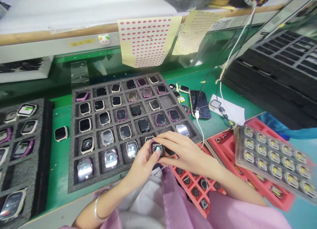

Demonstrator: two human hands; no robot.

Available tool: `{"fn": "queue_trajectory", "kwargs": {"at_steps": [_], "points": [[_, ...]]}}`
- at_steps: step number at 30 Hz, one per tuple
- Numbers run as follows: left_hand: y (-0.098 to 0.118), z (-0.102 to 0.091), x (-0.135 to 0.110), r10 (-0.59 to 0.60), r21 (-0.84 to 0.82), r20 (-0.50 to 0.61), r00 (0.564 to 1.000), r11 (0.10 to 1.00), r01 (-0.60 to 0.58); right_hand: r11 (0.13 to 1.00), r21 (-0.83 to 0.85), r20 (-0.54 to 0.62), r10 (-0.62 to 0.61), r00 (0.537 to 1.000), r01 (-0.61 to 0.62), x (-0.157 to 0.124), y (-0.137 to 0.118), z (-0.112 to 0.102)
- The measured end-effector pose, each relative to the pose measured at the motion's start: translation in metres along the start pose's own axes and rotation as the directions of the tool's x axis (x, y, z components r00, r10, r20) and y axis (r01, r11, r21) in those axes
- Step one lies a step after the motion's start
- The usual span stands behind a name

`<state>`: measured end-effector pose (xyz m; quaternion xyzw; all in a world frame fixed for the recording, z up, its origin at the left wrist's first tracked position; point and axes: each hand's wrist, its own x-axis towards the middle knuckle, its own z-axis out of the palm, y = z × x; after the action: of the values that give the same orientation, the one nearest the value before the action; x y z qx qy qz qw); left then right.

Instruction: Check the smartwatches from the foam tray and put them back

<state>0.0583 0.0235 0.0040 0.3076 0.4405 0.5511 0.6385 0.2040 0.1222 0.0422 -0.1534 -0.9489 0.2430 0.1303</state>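
A purple-framed smartwatch (157,149) with a lit screen is held between both hands, over the front right of a grey foam tray (99,166). My left hand (144,161) grips it from the left, the thumb lying on its screen. From the right, my right hand (177,149) closes over its top and far edge with bent fingers. Part of the watch's case is hidden by the fingers. Watch cases with purple, cream and black frames fill many of the tray's compartments; a few screens glow, among them a lit watch (110,158) near the front.
Left stands another foam tray (44,156) of watches, with a single watch (61,133) between the trays. On the right are a smartphone (200,104), a white cable (201,133), red trays (284,197) and a clear plastic tray (241,153) of parts. Arrow sticker sheets (148,41) hang behind.
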Motion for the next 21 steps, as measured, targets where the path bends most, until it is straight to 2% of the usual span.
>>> {"fn": "queue_trajectory", "kwargs": {"at_steps": [4, 7, 9, 14, 18, 21], "points": [[0.001, 0.002, -0.002, -0.015, 0.028, 0.013, 1.000, 0.999, 0.015, 0.999, 0.030, -0.009, 0.012, 1.000, -0.011, -0.001, 0.004, -0.007], [0.000, 0.002, -0.003, -0.006, 0.050, 0.055, 0.998, 0.999, 0.003, 0.996, 0.086, -0.110, 0.039, 0.993, -0.030, -0.003, 0.017, -0.017], [-0.001, 0.003, -0.002, 0.016, 0.046, 0.044, 0.999, 0.999, -0.018, 0.996, 0.059, -0.125, 0.068, 0.990, -0.061, -0.005, 0.027, -0.022], [-0.004, 0.005, 0.000, 0.026, 0.048, -0.012, 1.000, 0.999, -0.025, 0.987, -0.146, 0.122, 0.091, 0.988, -0.073, -0.015, 0.036, -0.032], [-0.002, 0.007, -0.001, 0.034, 0.058, -0.001, 0.999, 0.998, -0.034, 0.959, -0.263, 0.132, 0.147, 0.980, -0.109, -0.026, 0.044, -0.051], [0.003, 0.013, -0.002, 0.048, 0.046, 0.004, 0.999, 0.998, -0.048, 0.944, -0.309, 0.179, 0.175, 0.968, -0.113, -0.031, 0.056, -0.057]]}}
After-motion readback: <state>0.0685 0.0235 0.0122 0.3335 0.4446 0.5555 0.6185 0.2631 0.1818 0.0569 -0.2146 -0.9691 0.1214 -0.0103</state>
